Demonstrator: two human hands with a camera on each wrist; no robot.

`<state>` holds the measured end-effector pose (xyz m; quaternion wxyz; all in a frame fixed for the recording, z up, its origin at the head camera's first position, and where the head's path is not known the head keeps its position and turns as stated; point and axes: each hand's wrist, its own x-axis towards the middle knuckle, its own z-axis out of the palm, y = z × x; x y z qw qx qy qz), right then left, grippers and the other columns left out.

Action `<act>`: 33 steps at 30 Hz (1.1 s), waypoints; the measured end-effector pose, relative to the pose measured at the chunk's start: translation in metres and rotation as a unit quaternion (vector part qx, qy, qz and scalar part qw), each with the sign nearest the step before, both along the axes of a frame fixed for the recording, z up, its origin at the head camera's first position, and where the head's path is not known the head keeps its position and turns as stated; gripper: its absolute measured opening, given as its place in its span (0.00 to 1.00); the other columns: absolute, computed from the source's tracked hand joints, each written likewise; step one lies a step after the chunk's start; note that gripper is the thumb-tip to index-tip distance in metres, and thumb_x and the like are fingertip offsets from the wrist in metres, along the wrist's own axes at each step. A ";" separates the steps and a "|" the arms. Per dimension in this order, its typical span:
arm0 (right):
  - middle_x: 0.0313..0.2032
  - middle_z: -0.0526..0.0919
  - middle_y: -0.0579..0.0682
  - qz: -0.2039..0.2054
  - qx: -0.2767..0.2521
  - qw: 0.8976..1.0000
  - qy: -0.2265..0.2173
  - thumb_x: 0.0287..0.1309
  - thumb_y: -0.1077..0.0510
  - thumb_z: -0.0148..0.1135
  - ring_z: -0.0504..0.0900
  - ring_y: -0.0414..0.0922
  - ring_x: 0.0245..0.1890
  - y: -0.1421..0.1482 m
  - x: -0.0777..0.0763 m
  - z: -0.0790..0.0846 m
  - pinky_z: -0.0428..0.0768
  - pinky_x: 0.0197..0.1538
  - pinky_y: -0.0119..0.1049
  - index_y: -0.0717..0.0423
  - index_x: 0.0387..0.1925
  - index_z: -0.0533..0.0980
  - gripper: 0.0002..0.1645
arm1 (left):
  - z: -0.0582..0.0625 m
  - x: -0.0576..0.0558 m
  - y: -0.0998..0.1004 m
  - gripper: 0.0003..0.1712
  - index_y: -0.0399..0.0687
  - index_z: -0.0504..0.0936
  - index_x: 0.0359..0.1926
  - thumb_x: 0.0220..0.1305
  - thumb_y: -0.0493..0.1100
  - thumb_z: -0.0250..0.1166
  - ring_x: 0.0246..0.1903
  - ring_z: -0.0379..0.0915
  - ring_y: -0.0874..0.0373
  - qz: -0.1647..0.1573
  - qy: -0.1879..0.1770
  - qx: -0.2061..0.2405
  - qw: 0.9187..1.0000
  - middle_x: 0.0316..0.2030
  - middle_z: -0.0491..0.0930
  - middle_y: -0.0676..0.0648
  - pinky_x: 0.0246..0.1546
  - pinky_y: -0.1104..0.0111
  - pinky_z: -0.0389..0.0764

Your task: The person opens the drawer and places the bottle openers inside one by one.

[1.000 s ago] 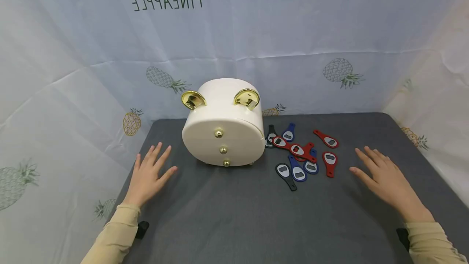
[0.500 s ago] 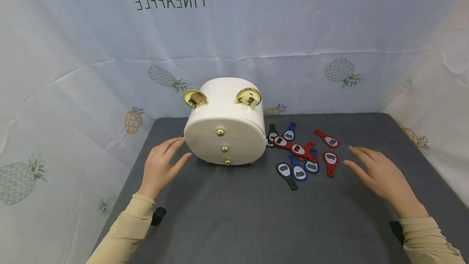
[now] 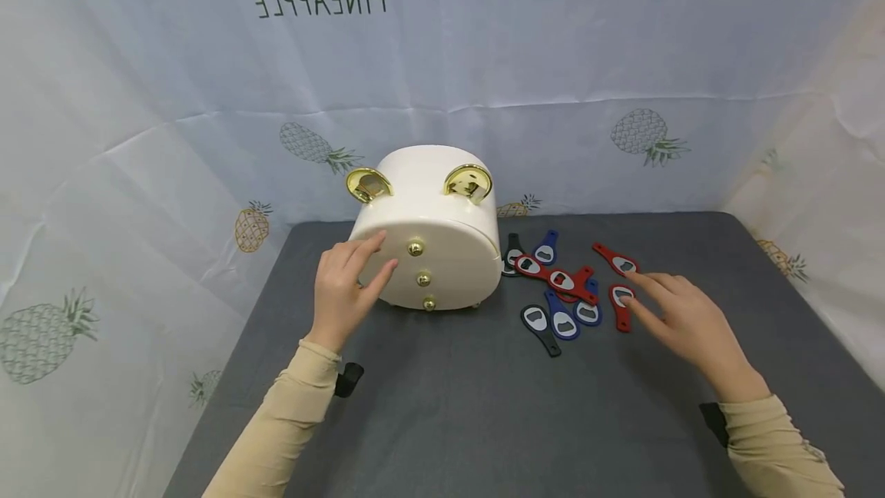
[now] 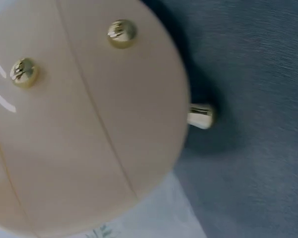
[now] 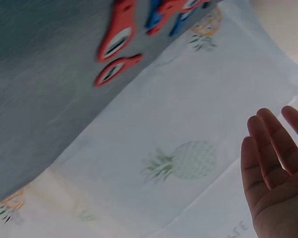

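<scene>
A cream oval drawer box (image 3: 387, 275) with gold ears and gold knobs (image 3: 415, 248) stands on the dark grey cloth. My left hand (image 3: 342, 287) is in front of its left side, fingers extended towards the top knob but apart from it. In the left wrist view the box front (image 4: 104, 163) shows drawer seams and a gold foot (image 4: 201, 116); no hand appears there. My right hand (image 3: 691, 321) hovers beside two red bottle openers (image 3: 623, 320), fingertips overlapping them from above in the head view. Its fingers (image 5: 260, 148) look fairly straight in the right wrist view, holding nothing.
Right of the box, several red, blue (image 3: 563, 327) and black bottle openers (image 3: 542, 331) lie in a loose, partly overlapping pile. A pineapple-print curtain (image 3: 442, 68) hangs behind and at both sides of the cloth-covered table (image 3: 498, 421).
My left hand has moved right and forward, from beside the box to in front of it. My right hand has moved left, over the nearest red bottle openers. The box and openers stay put.
</scene>
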<state>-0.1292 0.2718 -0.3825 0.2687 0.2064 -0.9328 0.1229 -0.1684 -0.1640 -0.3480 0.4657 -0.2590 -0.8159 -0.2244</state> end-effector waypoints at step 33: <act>0.33 0.80 0.50 0.196 -0.190 0.953 0.128 0.40 0.60 0.67 0.77 0.41 0.33 -0.160 -0.024 0.026 0.75 0.32 0.31 0.57 0.46 0.77 0.24 | 0.024 -0.054 -0.039 0.22 0.78 0.60 0.59 0.64 0.55 0.45 0.65 0.51 0.51 -0.085 -0.367 0.031 0.926 0.64 0.57 0.55 0.59 0.48 0.60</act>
